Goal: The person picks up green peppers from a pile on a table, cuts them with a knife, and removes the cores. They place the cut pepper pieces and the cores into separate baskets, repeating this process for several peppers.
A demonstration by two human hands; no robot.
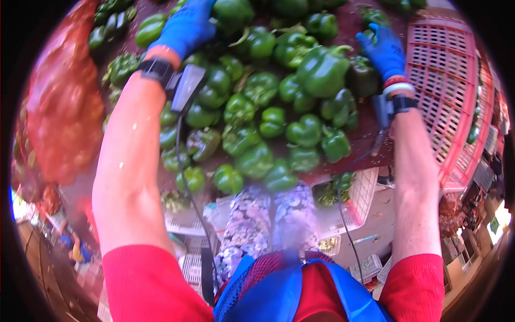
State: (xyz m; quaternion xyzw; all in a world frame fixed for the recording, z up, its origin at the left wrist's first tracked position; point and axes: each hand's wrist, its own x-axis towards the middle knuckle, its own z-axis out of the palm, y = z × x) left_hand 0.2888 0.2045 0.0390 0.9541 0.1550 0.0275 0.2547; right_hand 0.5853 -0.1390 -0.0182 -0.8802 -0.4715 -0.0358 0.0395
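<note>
Green bell peppers (260, 88) lie heaped across a dark reddish tabletop (370, 121). My left hand (188, 27), in a blue glove, reaches over the far left of the heap, beside a green bell pepper (151, 30). Its fingers are cut off by the top edge of the view, so its grip is hidden. At the heap's right side is my right hand (385, 52), also blue-gloved, with fingers apart. It is close to a dark green pepper (365, 78) and another pepper (374, 16) beyond its fingertips.
A pink slatted crate (442, 80) stands at the right. On the left bulges a full red mesh sack (64, 102). Below the table edge sits a pale crate (359, 201) with green pieces in it. Cables hang from devices strapped to both wrists.
</note>
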